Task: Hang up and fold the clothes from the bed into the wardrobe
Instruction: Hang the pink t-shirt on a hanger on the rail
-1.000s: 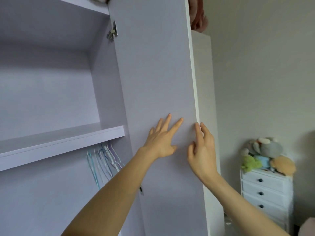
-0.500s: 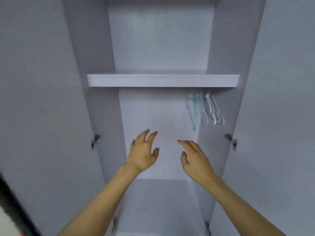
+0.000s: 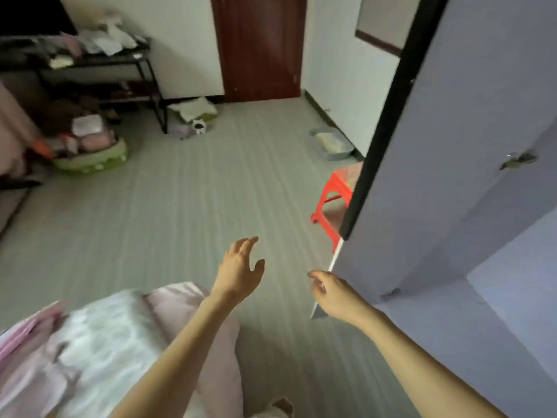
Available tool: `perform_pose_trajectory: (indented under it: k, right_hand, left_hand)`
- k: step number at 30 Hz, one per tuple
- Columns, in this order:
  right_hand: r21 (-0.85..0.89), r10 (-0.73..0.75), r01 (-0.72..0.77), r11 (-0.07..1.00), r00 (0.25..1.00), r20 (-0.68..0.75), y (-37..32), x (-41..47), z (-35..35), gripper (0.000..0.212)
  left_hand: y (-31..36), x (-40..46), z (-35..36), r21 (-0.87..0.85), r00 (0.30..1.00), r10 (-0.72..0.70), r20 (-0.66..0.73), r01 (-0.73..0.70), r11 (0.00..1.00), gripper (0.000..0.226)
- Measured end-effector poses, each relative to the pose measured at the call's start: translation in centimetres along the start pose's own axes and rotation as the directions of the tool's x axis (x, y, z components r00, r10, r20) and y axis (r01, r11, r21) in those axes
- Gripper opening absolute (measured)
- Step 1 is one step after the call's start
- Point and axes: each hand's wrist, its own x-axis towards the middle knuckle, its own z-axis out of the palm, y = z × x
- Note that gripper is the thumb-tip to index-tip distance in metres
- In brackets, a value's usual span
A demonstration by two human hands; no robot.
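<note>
Head view: open lilac laminate wardrobe door (image 3: 470, 122) right, I risk clipping its edge turning. Pink-white clothes on bed (image 3: 99, 336) lower left, blurred. Left hand (image 3: 239, 273), right hand (image 3: 334, 294) loose, hold nothing.

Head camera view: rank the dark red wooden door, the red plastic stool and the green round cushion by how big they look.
1. Dark red wooden door
2. Green round cushion
3. Red plastic stool, partly hidden by the wardrobe door, so unsure against the cushion.
</note>
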Motion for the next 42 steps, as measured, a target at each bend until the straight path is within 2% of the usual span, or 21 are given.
perform_pose_trajectory:
  k: [2, 4, 7, 12, 13, 17, 19, 20, 25, 29, 31, 33, 34, 35, 37, 41, 42]
  right_hand:
    - [-0.033, -0.100, 0.105, 0.994, 0.986, 0.137, -2.8, 1.5, 3.6, 0.038]
    - [-0.072, -0.210, 0.237, 0.969, 0.941, 0.264, -6.9, 2.7, 7.7, 0.038]
    - [-0.084, -0.311, 0.374, 0.924, 0.859, 0.406, -12.4, 3.4, 13.0, 0.039]
    - [-0.057, -0.453, 0.597, 0.800, 0.663, 0.596, -23.7, 3.5, 23.8, 0.039]
    - [-0.052, -0.466, 0.622, 0.781, 0.637, 0.615, -25.2, 3.6, 25.0, 0.039]
    - [-0.018, -0.537, 0.729, 0.684, 0.520, 0.664, -32.8, 4.7, 31.8, 0.041]
    - [0.002, -0.550, 0.761, 0.649, 0.467, 0.692, -37.0, 5.4, 35.4, 0.043]
    - [0.008, -0.556, 0.776, 0.631, 0.445, 0.702, -38.9, 5.6, 36.9, 0.044]
    - [0.038, -0.608, 0.847, 0.530, 0.348, 0.714, -45.4, 5.7, 43.0, 0.042]
    - [0.081, -0.606, 0.868, 0.490, 0.273, 0.747, -47.4, 5.6, 46.8, 0.042]
    - [0.090, -0.591, 0.874, 0.477, 0.244, 0.769, -47.7, 5.5, 48.3, 0.042]
    - [0.094, -0.581, 0.879, 0.467, 0.225, 0.782, -47.7, 5.2, 49.4, 0.042]
    - [0.097, -0.573, 0.879, 0.466, 0.216, 0.791, -47.6, 4.9, 49.8, 0.042]
    - [0.099, -0.563, 0.879, 0.466, 0.209, 0.799, -47.5, 4.5, 50.3, 0.042]
    - [0.100, -0.543, 0.884, 0.457, 0.188, 0.818, -47.3, 3.5, 50.7, 0.040]
    - [0.139, -0.546, 0.868, 0.477, 0.168, 0.821, -48.5, 0.8, 50.6, 0.037]
    - [0.163, -0.547, 0.837, 0.522, 0.183, 0.817, -49.1, -0.1, 50.4, 0.036]
  left_hand:
    - [-4.5, -3.7, -1.9, -0.020, 0.980, -0.172, -0.100, 0.171, 0.985, 0.052]
    - [-9.4, -8.4, -4.2, -0.058, 0.911, -0.354, -0.210, 0.350, 0.935, 0.052]
    - [-14.7, -15.2, -7.1, -0.074, 0.796, -0.510, -0.326, 0.516, 0.853, 0.050]
    - [-24.9, -25.5, -12.8, -0.112, 0.527, -0.712, -0.464, 0.762, 0.637, 0.050]
    - [-26.5, -26.5, -13.4, -0.098, 0.492, -0.733, -0.470, 0.796, 0.597, 0.053]
    - [-34.4, -30.9, -17.2, -0.060, 0.275, -0.846, -0.457, 0.939, 0.338, 0.057]
    - [-39.0, -33.0, -19.9, -0.104, 0.136, -0.875, -0.464, 0.973, 0.207, 0.063]
    - [-41.1, -33.9, -21.3, -0.104, 0.090, -0.871, -0.484, 0.982, 0.160, 0.067]
    - [-48.9, -37.8, -27.0, -0.041, -0.029, -0.803, -0.595, 0.999, -0.005, 0.088]
    - [-51.9, -39.3, -26.6, -0.181, -0.180, -0.713, -0.678, 0.981, -0.074, 0.082]
    - [-52.4, -40.1, -25.1, -0.347, -0.358, -0.708, -0.609, 0.923, -0.168, 0.081]
    - [-52.4, -40.9, -23.4, -0.551, -0.536, -0.713, -0.452, 0.797, -0.250, 0.077]
    - [-52.5, -41.6, -22.7, -0.623, -0.584, -0.713, -0.388, 0.736, -0.263, 0.071]
    - [-52.6, -42.3, -22.3, -0.664, -0.595, -0.718, -0.361, 0.704, -0.250, 0.061]
    - [-52.3, -43.6, -22.4, -0.682, -0.561, -0.727, -0.396, 0.710, -0.176, 0.038]
    - [-48.8, -44.3, -23.7, -0.724, -0.478, -0.677, -0.560, 0.680, 0.119, 0.026]
    - [-47.2, -43.7, -23.8, -0.721, -0.436, -0.673, -0.597, 0.659, 0.213, 0.025]
